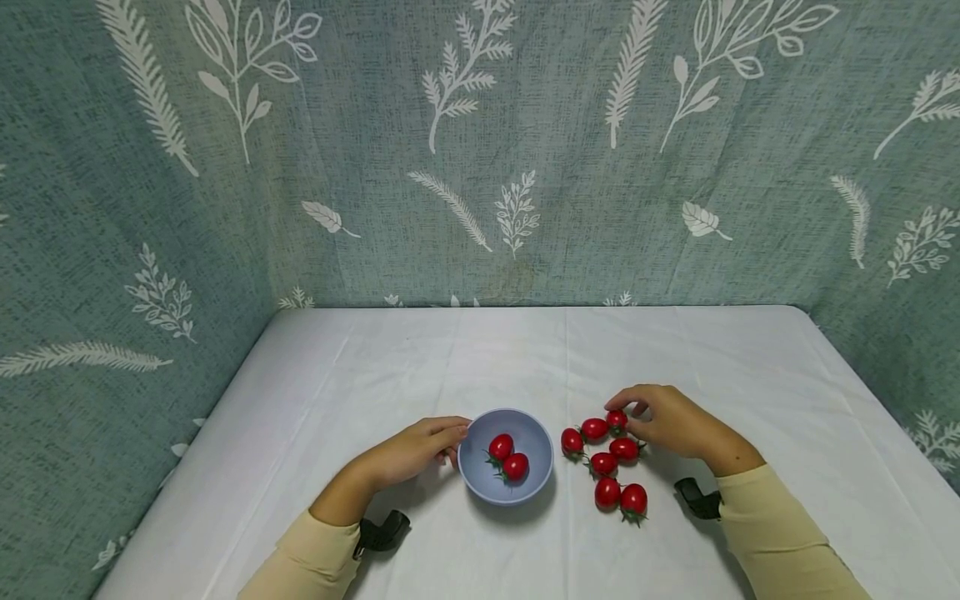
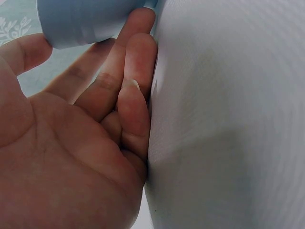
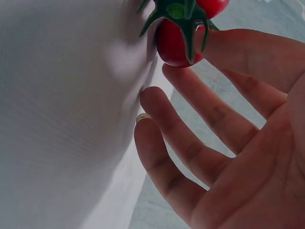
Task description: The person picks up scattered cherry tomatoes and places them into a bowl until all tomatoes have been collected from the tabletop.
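Note:
A blue-grey bowl (image 1: 481, 488) stands on the white-covered table with two red cherry tomatoes (image 1: 515, 467) in it. At its left side my left hand (image 1: 415, 450) holds the rim. The left wrist view has the thumb and fingers (image 2: 139, 28) against the bowl's wall (image 2: 81, 24), the lower fingers curled by the cloth. To the right of the bowl, my right hand (image 1: 670, 423) pinches the farthest cherry tomato (image 1: 617, 420) of a loose group. Its green leafy top (image 3: 175, 10) faces the right wrist camera, and the other fingers (image 3: 183, 138) spread below it.
Several more cherry tomatoes (image 1: 603, 464) lie close together between the bowl and my right hand. White cloth (image 1: 450, 358) covers the table. Behind it and along both sides hangs a green leaf-patterned curtain (image 1: 360, 167).

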### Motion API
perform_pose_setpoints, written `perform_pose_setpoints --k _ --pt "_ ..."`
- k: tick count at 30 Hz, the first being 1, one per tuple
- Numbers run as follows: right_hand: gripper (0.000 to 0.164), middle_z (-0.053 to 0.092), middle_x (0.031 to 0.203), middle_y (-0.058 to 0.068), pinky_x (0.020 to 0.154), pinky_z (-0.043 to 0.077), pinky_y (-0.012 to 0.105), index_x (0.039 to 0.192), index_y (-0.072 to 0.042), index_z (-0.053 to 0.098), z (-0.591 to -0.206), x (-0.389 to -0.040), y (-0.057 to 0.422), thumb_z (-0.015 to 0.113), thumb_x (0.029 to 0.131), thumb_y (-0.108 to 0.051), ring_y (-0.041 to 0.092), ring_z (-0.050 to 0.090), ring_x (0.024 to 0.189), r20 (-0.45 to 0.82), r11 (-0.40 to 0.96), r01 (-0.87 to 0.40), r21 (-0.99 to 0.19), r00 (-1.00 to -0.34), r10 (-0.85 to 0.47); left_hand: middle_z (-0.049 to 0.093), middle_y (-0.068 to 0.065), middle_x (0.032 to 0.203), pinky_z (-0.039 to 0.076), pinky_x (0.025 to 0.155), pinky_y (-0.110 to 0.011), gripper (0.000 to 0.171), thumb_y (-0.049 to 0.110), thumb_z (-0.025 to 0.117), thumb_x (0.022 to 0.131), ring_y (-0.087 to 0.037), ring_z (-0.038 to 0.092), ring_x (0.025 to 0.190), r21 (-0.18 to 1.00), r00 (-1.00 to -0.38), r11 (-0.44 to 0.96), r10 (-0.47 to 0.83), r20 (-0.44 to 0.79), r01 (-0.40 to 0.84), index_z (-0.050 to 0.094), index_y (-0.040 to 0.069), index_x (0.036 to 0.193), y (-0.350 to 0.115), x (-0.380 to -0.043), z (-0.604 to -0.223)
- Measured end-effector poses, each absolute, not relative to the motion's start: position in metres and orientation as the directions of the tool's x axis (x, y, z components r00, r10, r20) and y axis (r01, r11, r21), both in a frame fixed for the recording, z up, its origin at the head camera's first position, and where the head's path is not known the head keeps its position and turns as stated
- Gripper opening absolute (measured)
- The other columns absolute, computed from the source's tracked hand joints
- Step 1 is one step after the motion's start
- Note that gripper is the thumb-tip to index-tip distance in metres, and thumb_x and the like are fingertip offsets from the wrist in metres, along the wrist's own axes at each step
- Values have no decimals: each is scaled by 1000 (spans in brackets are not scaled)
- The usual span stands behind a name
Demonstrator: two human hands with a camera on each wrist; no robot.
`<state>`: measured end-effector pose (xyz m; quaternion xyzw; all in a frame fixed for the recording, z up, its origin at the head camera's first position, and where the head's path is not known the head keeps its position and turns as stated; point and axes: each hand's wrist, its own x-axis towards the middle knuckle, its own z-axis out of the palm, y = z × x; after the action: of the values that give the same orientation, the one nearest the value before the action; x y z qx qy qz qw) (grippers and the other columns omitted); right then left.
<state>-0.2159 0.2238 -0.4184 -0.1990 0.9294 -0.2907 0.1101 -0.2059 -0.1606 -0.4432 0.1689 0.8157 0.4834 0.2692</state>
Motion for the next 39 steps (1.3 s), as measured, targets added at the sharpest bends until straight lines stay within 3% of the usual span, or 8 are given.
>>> perform_pose_setpoints --k 39 --pt "21 72 102 3 69 52 31 105 -12 73 -425 -219 218 78 86 -14 19 64 93 -83 781 -257 -569 -927 -366 60 -1 93 43 82 -29 47 31 42 107 -16 57 90 881 -795 473 542 -273 20 51 0 142 -160 -206 -442"
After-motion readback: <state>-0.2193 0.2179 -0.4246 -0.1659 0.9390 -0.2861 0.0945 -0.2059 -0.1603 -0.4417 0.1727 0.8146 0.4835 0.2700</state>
